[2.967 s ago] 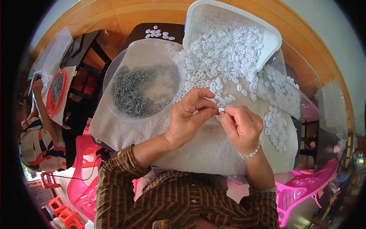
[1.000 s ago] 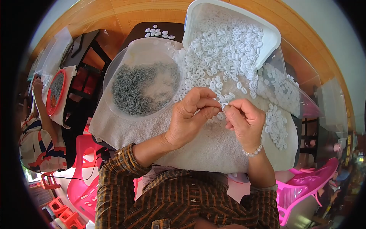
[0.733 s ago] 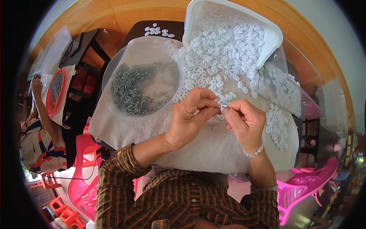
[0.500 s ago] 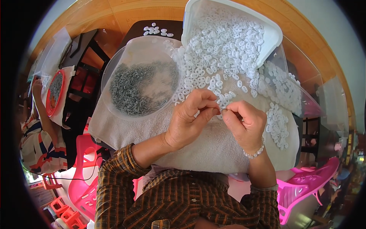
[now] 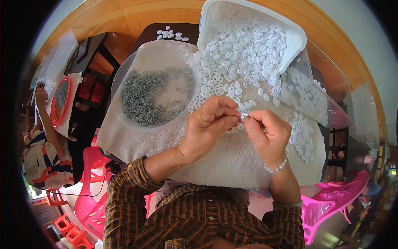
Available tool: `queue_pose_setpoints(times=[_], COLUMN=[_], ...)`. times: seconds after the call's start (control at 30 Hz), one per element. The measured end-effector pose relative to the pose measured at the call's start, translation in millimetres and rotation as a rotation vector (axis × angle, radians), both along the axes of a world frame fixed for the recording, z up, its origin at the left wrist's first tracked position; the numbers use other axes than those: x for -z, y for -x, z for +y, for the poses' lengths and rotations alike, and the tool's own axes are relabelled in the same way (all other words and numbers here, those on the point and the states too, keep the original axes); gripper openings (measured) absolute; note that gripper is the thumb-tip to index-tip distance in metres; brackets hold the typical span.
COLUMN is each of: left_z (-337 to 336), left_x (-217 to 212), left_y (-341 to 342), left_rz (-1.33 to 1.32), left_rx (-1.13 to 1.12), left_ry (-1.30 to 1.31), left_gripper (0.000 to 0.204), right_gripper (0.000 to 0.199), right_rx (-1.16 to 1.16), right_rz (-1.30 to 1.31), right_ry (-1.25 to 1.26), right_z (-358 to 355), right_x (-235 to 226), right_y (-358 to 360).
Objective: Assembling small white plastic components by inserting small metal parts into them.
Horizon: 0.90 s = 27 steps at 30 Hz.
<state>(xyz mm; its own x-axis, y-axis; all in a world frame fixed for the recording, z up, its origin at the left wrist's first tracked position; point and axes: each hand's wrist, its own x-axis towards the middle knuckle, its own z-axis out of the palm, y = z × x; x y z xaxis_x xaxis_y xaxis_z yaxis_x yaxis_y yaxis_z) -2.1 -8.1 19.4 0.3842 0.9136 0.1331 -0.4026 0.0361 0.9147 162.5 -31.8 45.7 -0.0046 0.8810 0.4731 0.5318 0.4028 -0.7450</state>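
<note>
Small white piece (image 5: 244,115): likely light, stiff, best taken by edges; right hand (image 5: 269,135) pinching it; left hand (image 5: 210,128) pinched narrow, contents unclear

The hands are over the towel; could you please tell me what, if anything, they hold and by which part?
The right hand pinches a white piece by its right end; whether the left hand grips its other end cannot be told.

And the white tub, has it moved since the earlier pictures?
No: the white tub keeps its place beside the round clear tray.
</note>
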Motion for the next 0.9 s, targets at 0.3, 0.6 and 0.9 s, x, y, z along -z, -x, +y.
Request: queue_pose_setpoints(times=[0.3, 0.6, 0.9], left_z=[4.5, 5.4, 3.8], left_x=[-3.8, -2.9, -2.8], left_y=[2.4, 1.5, 2.1], left_rz=[-0.094, -0.138, -0.124], left_rx=[0.041, 0.044, 0.060], left_ry=[0.064, 0.049, -0.031], left_gripper=[0.024, 0.024, 0.022], right_gripper=[0.006, 0.010, 0.014], right_rx=[0.005, -0.022, -0.025], right_rz=[-0.146, -0.134, -0.162], right_ry=[-0.115, -0.198, -0.283], right_z=[-3.2, -0.9, 0.7], right_x=[-9.7, -10.2, -9.1], right_y=[0.0, -0.2, -0.6])
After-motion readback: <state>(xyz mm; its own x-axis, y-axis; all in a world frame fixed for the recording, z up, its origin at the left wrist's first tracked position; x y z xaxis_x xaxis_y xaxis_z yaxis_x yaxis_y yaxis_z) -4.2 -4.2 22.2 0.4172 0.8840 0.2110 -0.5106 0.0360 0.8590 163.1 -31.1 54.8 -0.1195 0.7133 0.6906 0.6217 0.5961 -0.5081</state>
